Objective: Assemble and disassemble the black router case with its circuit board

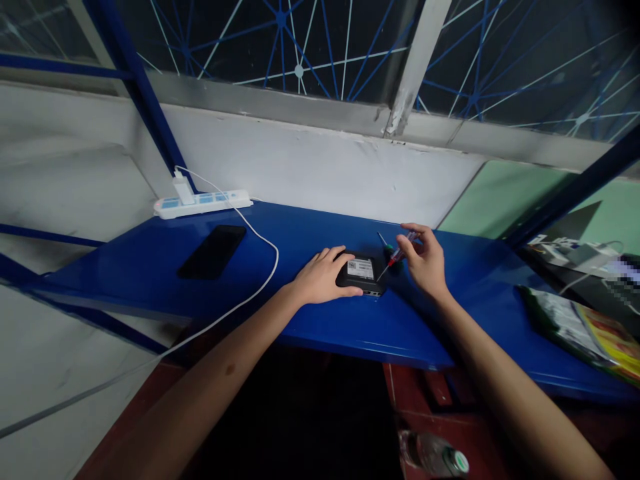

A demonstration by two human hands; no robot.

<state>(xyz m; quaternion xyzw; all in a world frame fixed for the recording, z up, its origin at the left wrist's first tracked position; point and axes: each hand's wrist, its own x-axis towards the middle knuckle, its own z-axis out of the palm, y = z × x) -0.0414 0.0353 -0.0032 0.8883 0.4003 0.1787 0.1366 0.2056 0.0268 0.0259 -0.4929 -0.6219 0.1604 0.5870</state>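
Observation:
A small black electronic box [379, 285] with ports along its near side and a white printed label [361, 269] on top lies on the blue table. My left hand [324, 277] grips it from the left, thumb on the near edge and fingers over the far edge. In my right hand [424, 260] is a screwdriver [397, 257] with a clear and red handle, held in a pinch. Its tip points down at the box's right near corner; whether it touches a screw is too small to tell. Just behind lies a second screwdriver [382, 238], its green handle partly hidden.
A black phone [213, 252] lies at the left of the table [320, 333]. Behind it, a white power strip [203, 203] holds a charger whose white cable [276, 257] crosses the table. A colourful packet [580, 327] lies at right. A plastic bottle [435, 455] is below the table.

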